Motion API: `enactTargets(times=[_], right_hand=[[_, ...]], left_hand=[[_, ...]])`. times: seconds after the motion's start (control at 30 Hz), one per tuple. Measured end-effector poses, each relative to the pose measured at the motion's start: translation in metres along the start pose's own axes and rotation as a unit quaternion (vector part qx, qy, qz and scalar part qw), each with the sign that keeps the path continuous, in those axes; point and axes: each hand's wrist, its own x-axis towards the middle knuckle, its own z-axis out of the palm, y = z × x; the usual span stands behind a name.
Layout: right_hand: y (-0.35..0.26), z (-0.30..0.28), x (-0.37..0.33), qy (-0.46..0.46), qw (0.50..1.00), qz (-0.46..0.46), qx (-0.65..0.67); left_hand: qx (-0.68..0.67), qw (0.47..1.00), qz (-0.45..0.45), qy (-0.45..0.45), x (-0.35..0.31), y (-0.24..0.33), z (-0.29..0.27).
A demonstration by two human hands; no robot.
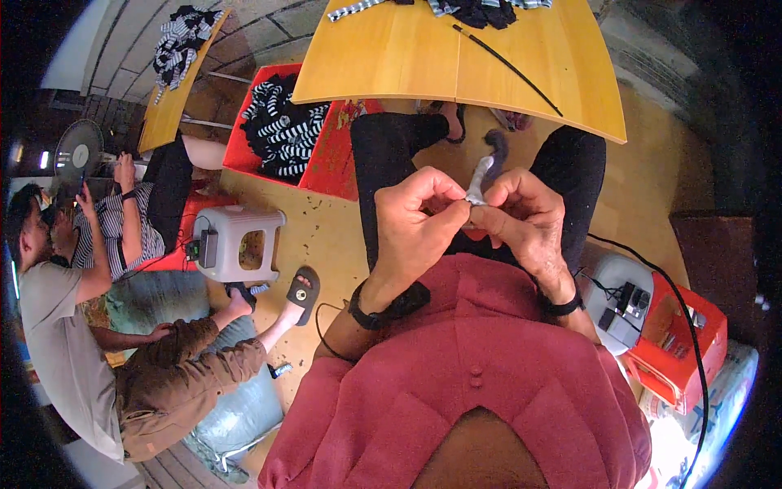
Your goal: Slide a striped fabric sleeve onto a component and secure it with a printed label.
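In front of my chest, my left hand (417, 222) and my right hand (528, 218) meet with fingertips pinched together. Between them they grip a narrow strip of soft fabric (481, 174), pale grey with a darker grey end that points away from me. The fingers cover its near end, so its full shape is hidden. Both hands are closed, thumbs against forefingers, above the gap between my knees.
Ahead stands a yellow wooden table (391, 57) bearing a thin black rod (509, 69) and striped cloth. A red bin (330, 167) of black-and-white striped pieces sits at left, near a grey stool (216, 232). Another person (65, 334) sits far left; a black cable (668, 285) hangs right.
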Motion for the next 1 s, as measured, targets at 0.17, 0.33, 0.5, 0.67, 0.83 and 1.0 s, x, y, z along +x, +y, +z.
enactTargets(times=[0.17, 0.33, 0.5, 0.67, 0.83, 1.0], right_hand=[[0.008, 0.008, 0.002, 0.059, 0.995, -0.071, -0.034], [0.01, 0.006, 0.004, 0.078, 0.962, -0.159, -0.208], [0.014, 0.002, 0.005, 0.031, 0.984, -0.102, -0.143], [0.009, 0.001, 0.001, 0.017, 0.985, 0.07, 0.157], [0.007, -0.002, -0.001, -0.037, 0.955, 0.085, 0.282], [0.009, -0.006, -0.005, -0.061, 0.977, 0.111, 0.169]], left_hand=[[0.14, 0.979, 0.139, 0.043, 0.001, 0.0, 0.009], [0.219, 0.938, 0.259, 0.068, -0.003, -0.007, 0.016], [0.16, 0.969, 0.172, 0.074, -0.008, -0.01, 0.019], [0.006, 0.998, 0.026, 0.055, -0.004, -0.017, 0.013], [-0.167, 0.985, -0.022, 0.032, 0.002, -0.004, 0.013], [-0.181, 0.975, -0.125, 0.003, 0.006, 0.002, 0.003]])
